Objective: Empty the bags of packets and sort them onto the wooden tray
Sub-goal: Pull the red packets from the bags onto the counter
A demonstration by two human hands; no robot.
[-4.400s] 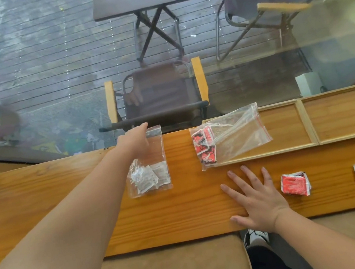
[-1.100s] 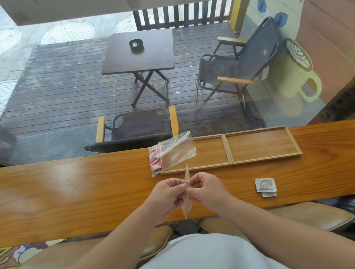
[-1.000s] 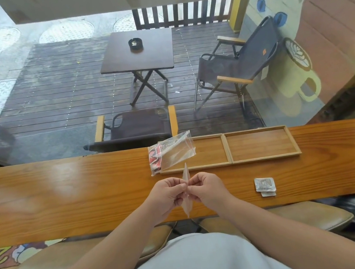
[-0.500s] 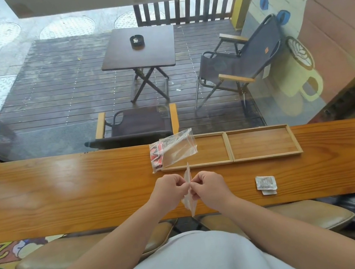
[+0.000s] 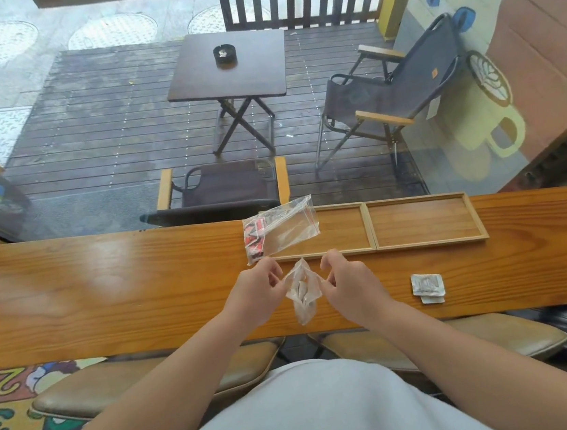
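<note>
My left hand [image 5: 256, 295] and my right hand [image 5: 349, 285] each pinch one side of the mouth of a small clear bag [image 5: 302, 293] with white packets inside, held above the counter's near edge; its mouth gapes. A second clear bag [image 5: 282, 231] with red packets lies across the left corner of the wooden tray [image 5: 418, 221], which has two compartments. Two white packets [image 5: 427, 285] lie stacked on the counter to the right.
The long wooden counter [image 5: 106, 293] runs across the view with a glass window behind it. Padded stools [image 5: 124, 384] stand below its near edge. A patterned mat [image 5: 9, 409] covers the floor at the left.
My hands have drawn apart, pulling the small bag's mouth from shut to open. Earlier, the bag lay on the counter and my left hand reached for it.
</note>
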